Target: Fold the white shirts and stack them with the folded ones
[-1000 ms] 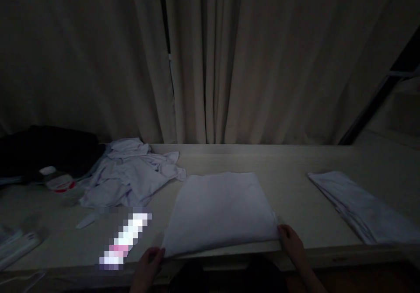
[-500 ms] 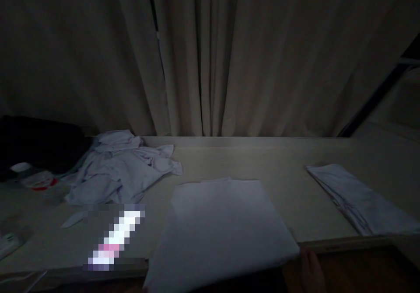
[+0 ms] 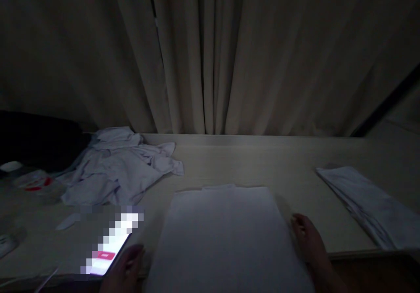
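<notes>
Left hand: I am seeing the left hand (image 3: 126, 267) at the lower left of centre, fingers loosely spread, lying just beside the left edge of the folded white cloth (image 3: 226, 236); whether it is touching the cloth I cannot tell.
Right hand: the right hand (image 3: 308, 240) is resting flat and open at the lower right of centre, fingers extended, just beside the cloth's right edge, gripping nothing.
Folded white cloth: it is lying flat in the lower centre of the frame, on the table (image 3: 288, 170), its near end running off the bottom edge.
Cloth count: I am counting three pale pieces. One is between the hands, one is a crumpled heap (image 3: 121, 170) at centre left, one is a folded piece (image 3: 367, 205) at the right edge.
Writing: I am reading none; the lit phone (image 3: 110, 245) at lower left is pixelated, showing only white with a red patch.
Other items: a dark bundle (image 3: 36, 137) is sitting at far left, a curtain (image 3: 213, 57) is hanging behind the table.
Light: the scene is dim, so small items at far left are staying unidentified.
</notes>
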A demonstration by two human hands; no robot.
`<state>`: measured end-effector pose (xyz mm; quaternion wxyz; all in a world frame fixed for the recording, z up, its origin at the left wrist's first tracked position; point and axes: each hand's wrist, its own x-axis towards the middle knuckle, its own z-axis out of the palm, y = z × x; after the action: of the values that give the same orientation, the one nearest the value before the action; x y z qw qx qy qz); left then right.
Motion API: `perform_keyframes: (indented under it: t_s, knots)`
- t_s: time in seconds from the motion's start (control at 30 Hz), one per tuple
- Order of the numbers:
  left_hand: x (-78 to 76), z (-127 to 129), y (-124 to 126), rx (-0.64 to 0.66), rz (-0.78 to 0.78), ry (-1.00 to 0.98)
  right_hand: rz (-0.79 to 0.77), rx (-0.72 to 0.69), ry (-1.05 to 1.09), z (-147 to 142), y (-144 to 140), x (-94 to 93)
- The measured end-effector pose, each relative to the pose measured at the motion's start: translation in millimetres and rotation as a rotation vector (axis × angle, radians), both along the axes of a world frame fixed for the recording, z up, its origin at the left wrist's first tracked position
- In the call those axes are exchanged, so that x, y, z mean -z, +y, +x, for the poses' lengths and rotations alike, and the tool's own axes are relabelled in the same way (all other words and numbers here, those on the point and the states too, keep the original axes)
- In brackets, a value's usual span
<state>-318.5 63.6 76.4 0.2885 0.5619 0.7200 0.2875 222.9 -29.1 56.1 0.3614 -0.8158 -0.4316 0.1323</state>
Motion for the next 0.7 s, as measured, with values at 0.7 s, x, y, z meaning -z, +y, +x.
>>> perform_keyframes:
  t_s: [0.7]
  knots:
    - [-27.7,128,173,0.82,0.084,0.566,-0.314,-0.761,-0.32,-48,190,-34.3]
